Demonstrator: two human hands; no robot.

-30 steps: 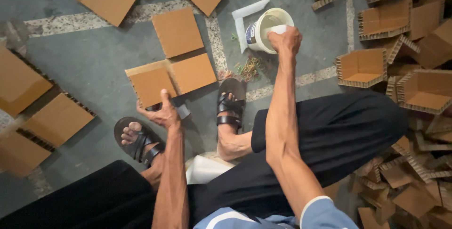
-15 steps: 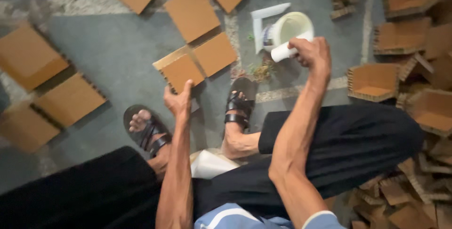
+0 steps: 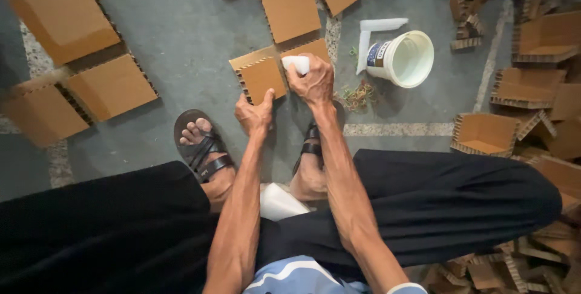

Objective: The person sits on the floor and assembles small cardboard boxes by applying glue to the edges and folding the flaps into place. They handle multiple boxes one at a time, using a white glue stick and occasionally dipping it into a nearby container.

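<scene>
A: State the items to the left of your hands.

B: Well left of my left hand (image 3: pixel 254 112), flat brown cardboard squares (image 3: pixel 112 86) lie on the grey floor (image 3: pixel 181 40). Just below and left of that hand is my left foot in a black sandal (image 3: pixel 203 149).

A: State the condition of the left hand.

B: My left hand is partly closed. Its fingertips press on the near edge of the cardboard piece (image 3: pixel 261 78), a brown square with a corrugated rim, and steady it on the floor. It grips nothing else.

A: State the condition of the right hand.

B: My right hand (image 3: pixel 313 81) is closed around a white applicator (image 3: pixel 296 63). The white end protrudes past my fingers and touches the top of the same cardboard piece, just beside a second square (image 3: pixel 311 49) that abuts it.

A: State the items to the right.

B: Up and to the right of my right hand, a white plastic tub (image 3: pixel 407 58) stands open, near but apart. Rubber bands (image 3: pixel 358 95) lie just beside that hand. Folded cardboard trays (image 3: pixel 484 137) are stacked well to the right.
</scene>
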